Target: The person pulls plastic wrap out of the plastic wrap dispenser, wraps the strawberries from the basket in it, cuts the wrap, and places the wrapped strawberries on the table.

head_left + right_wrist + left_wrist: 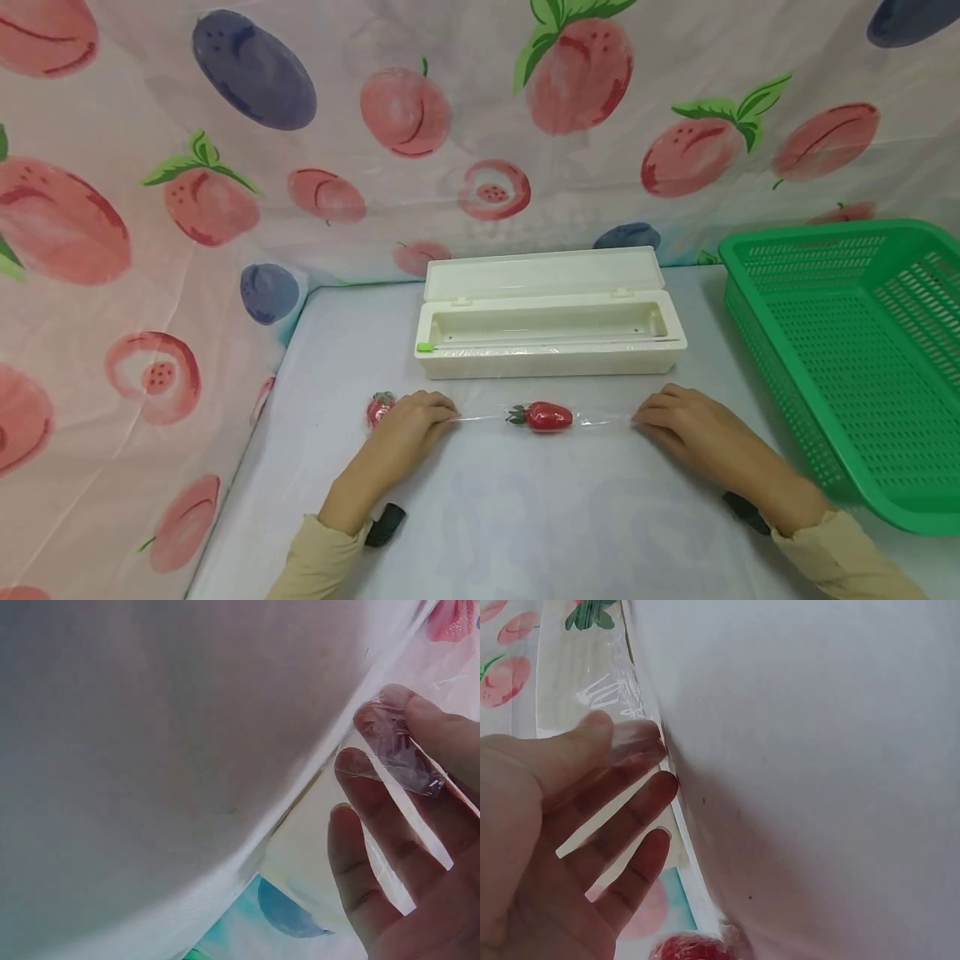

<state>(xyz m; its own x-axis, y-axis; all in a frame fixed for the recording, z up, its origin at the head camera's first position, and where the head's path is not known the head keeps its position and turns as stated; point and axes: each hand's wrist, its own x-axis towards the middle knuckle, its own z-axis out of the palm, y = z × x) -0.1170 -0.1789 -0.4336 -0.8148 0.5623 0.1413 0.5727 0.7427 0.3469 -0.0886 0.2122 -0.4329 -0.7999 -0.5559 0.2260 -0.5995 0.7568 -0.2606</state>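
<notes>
An elongated red fruit (549, 416) with a green leafy top lies in clear plastic wrap (600, 418) on the table. The wrap stretches out from both its ends. My left hand (408, 423) pinches the wrap's left end between thumb and forefinger; that film (636, 735) shows at the fingertips in the left wrist view. At the other end, my right hand (697, 433) pinches the gathered film (401, 754) in the same way. Beside the left hand sits another red fruit (379, 408), wrapped in film and partly hidden by the hand.
Behind the fruit stands a long white box (555, 362), a cling film dispenser, with its lid (543, 275) raised and a small green slider (425, 347) at its left. A green plastic basket (757, 367) stands at the right. A fruit-print cloth (345, 250) hangs behind the table.
</notes>
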